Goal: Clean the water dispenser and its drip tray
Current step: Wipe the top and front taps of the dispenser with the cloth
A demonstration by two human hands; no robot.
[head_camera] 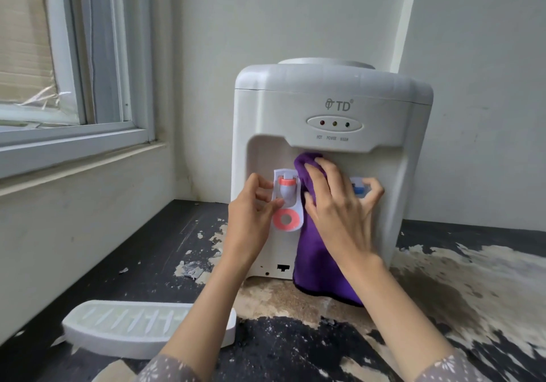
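The white water dispenser [328,157] stood on the peeling desk [443,293] at 12 o'clock. The right hand [339,201] pressed a purple cloth [319,260] into its recess, fingers spread. The left hand [251,213] pinched the red-capped tap [286,191]. The drip tray [133,325] lay at 8 o'clock.

— where do we have our left hand [256,201]?
— raised ahead of us, fingers curled, thumb and fingertips pinching

— and our right hand [339,204]?
— stretched forward beside it, palm pressed flat, fingers spread and fairly straight; both forearms reach up from the bottom edge, bare from patterned sleeves
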